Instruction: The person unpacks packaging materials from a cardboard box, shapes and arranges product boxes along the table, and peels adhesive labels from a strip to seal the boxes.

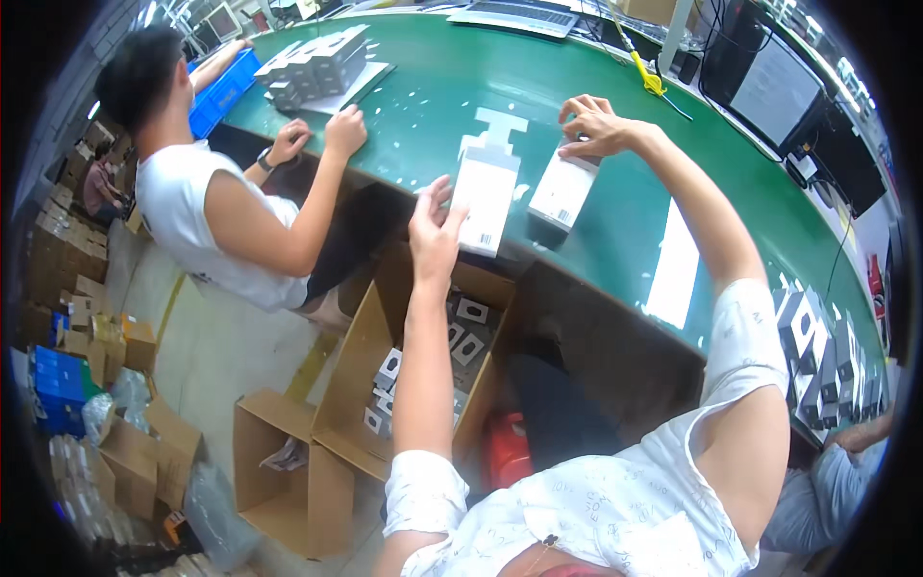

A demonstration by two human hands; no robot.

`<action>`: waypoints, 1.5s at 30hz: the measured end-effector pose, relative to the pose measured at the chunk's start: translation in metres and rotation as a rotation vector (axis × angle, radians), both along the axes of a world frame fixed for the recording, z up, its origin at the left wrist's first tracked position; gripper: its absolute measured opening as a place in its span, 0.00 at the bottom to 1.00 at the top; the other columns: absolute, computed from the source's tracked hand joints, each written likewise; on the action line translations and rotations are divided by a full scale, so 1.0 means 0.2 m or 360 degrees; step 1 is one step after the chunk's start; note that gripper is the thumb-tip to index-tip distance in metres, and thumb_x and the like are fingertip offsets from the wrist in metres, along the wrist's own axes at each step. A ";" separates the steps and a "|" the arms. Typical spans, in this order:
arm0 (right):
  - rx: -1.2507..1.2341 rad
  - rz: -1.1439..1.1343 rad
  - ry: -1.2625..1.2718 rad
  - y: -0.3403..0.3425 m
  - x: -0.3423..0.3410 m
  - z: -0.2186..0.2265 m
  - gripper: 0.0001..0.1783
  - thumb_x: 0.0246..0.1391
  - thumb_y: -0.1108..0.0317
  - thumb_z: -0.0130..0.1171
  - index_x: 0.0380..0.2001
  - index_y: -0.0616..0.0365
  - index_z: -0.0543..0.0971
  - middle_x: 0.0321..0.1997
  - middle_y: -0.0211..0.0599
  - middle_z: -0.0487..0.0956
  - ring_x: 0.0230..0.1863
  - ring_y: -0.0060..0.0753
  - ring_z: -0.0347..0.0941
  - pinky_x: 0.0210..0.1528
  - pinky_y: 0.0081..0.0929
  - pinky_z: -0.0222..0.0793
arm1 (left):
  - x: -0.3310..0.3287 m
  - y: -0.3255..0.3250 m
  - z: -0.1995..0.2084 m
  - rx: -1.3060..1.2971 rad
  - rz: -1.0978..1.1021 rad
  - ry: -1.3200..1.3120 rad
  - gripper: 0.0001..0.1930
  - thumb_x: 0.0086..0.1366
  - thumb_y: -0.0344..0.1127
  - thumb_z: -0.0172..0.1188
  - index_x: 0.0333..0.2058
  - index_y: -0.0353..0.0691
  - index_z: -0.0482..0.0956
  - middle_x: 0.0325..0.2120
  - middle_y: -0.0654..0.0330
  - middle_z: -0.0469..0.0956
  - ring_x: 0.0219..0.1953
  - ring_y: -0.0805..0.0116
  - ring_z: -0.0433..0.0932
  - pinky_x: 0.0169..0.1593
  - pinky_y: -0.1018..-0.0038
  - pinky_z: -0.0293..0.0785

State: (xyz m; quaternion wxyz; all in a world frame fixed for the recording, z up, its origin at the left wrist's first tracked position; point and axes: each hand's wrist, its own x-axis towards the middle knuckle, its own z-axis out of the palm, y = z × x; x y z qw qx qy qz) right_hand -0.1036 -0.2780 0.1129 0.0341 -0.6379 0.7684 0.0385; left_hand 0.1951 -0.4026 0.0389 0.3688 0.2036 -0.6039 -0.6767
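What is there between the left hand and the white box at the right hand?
In the head view, a white carton with unfolded flaps is between the left hand and that white box.

Left hand (437, 231) at the near-left edge of a white rectangular cardboard box (486, 197) with open flaps; right hand (598, 130) curled over another white cardboard box (564, 188) (both on a green desk (423, 87)).

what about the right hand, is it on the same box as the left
No, the right hand is on one white box, the left hand on another white box beside it.
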 end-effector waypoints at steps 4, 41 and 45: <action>-0.0818 -0.0255 0.0128 0.02 -0.19 -0.23 0.33 0.49 0.36 0.57 0.49 0.49 0.74 0.61 0.44 0.62 0.65 0.47 0.51 0.66 0.52 0.44 | -0.43 0.01 -0.12 0.0042 0.0134 -0.0109 0.19 0.63 0.32 0.58 0.50 0.27 0.71 0.48 0.49 0.75 0.47 0.65 0.76 0.51 0.73 0.71; 0.1145 -0.0166 -0.1147 -0.70 3.16 -3.45 0.41 0.47 0.48 0.64 0.56 0.68 0.67 0.54 0.57 0.73 0.55 0.51 0.71 0.56 0.37 0.67 | 1.90 0.41 -2.99 0.2525 0.2490 -0.1038 0.33 0.50 0.23 0.55 0.58 0.29 0.60 0.52 0.36 0.65 0.50 0.40 0.71 0.54 0.53 0.69; 0.1421 -0.0419 -0.1368 -0.61 3.34 -3.59 0.36 0.43 0.48 0.68 0.47 0.67 0.75 0.42 0.51 0.80 0.43 0.43 0.78 0.45 0.31 0.72 | 1.85 0.64 -3.14 0.2420 0.2627 -0.1362 0.39 0.48 0.23 0.57 0.61 0.29 0.53 0.54 0.34 0.60 0.57 0.38 0.63 0.62 0.54 0.61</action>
